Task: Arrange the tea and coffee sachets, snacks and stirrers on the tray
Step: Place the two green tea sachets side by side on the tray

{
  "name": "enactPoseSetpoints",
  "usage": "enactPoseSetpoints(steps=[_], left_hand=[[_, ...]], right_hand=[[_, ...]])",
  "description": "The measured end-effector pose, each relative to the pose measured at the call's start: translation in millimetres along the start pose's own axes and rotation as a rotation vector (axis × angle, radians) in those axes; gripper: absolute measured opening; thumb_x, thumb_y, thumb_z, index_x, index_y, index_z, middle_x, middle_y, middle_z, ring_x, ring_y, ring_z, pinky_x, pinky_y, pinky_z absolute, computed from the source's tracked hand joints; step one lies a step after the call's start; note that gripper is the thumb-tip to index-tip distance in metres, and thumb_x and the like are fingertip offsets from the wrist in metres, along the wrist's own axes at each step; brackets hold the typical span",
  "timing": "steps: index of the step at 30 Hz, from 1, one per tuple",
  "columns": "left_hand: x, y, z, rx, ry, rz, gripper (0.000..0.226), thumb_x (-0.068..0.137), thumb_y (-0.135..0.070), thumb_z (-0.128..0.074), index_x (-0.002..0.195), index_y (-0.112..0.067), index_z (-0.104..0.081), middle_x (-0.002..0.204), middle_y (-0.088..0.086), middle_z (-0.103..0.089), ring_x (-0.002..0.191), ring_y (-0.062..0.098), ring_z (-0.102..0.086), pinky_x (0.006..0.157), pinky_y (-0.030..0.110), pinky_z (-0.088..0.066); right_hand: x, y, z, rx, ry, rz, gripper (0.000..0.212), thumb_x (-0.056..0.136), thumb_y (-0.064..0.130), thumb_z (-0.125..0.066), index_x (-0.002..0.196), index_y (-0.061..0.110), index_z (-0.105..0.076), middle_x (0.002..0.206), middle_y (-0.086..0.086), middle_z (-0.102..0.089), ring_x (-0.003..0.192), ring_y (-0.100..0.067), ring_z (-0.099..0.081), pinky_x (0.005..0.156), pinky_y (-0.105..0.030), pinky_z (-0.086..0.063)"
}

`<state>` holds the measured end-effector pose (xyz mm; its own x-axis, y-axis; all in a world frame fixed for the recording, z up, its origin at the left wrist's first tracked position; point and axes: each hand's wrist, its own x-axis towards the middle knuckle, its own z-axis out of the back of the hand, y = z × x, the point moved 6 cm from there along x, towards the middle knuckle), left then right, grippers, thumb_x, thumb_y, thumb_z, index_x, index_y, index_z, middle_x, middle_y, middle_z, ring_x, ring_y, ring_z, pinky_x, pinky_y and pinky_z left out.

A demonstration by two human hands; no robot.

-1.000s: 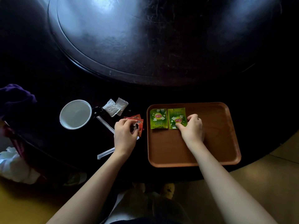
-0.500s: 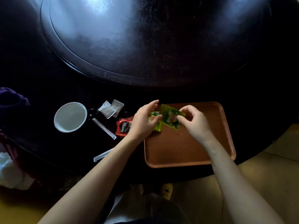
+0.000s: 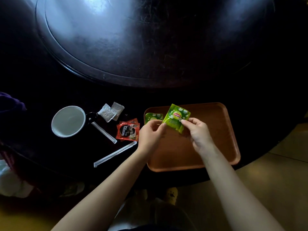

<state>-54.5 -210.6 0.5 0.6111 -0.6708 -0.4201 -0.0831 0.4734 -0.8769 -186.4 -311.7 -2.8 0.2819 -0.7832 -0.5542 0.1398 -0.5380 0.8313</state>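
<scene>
A brown tray lies at the table's near edge. Above its left part I hold a green Lipton tea sachet tilted, with my right hand pinching its right edge and my left hand at its lower left corner. A second green tea sachet lies flat in the tray's far left corner, partly behind my left hand. Red Nescafe coffee sachets are stacked on the table left of the tray. Two white wrapped stirrers lie near them.
A white mug with a dark handle stands to the left. Two small white sachets lie beside its handle. A big dark turntable fills the table's middle. Purple cloth and white fabric sit at the left edge.
My left hand left the coffee sachets and came over to the tray. My right hand lifted one green tea sachet off the tray, and both hands now hold it raised.
</scene>
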Motion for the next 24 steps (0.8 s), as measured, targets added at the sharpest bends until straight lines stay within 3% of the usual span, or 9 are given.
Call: enactPoseSetpoints(steps=[3,5,7,17,24], left_hand=[[-6.1,-14.6,15.8,0.632,-0.207,-0.419,0.026,0.083,-0.013,-0.061,0.108,-0.008,-0.065,0.104,0.007,-0.069,0.100,0.024,-0.060,0.085,0.034,-0.047],[-4.4,-14.7,13.7,0.806,-0.184,-0.543,0.031,0.074,-0.005,-0.066,0.105,-0.005,-0.067,0.104,0.011,-0.071,0.099,0.030,-0.061,0.082,0.037,-0.052],[2.0,-8.2,9.0,0.907,-0.143,-0.587,0.032,0.067,-0.004,-0.071,0.099,-0.004,-0.070,0.098,0.011,-0.073,0.092,0.031,-0.064,0.076,0.037,-0.056],[12.9,-2.5,2.1,0.940,-0.090,-0.573,0.032,0.064,-0.007,-0.074,0.095,-0.006,-0.071,0.097,0.010,-0.073,0.088,0.031,-0.065,0.076,0.038,-0.055],[10.1,-2.5,1.5,0.924,-0.101,-0.558,0.030,0.066,-0.007,-0.072,0.095,-0.004,-0.070,0.098,0.011,-0.073,0.089,0.032,-0.065,0.077,0.040,-0.054]], right_hand=[[15.8,3.2,6.0,-0.343,-0.055,0.066,0.003,0.083,0.006,-0.060,0.086,0.005,-0.062,0.072,-0.005,-0.061,0.061,-0.015,-0.056,0.050,-0.019,-0.047],[22.9,4.5,4.6,-0.571,-0.076,0.134,0.014,0.082,0.010,-0.062,0.092,0.000,-0.065,0.082,-0.007,-0.061,0.072,-0.020,-0.057,0.062,-0.028,-0.045],[24.2,9.1,1.8,-0.759,-0.137,0.217,0.019,0.082,0.013,-0.063,0.096,-0.001,-0.065,0.088,-0.007,-0.062,0.083,-0.020,-0.055,0.067,-0.023,-0.037],[20.8,5.6,-1.5,-0.886,-0.303,0.255,0.020,0.086,0.018,-0.058,0.099,0.002,-0.059,0.110,-0.016,-0.060,0.100,-0.030,-0.056,0.072,-0.028,-0.039],[19.3,8.1,-3.9,-0.905,-0.320,0.245,0.020,0.088,0.018,-0.055,0.099,0.001,-0.057,0.110,-0.018,-0.059,0.101,-0.032,-0.055,0.077,-0.034,-0.044]])
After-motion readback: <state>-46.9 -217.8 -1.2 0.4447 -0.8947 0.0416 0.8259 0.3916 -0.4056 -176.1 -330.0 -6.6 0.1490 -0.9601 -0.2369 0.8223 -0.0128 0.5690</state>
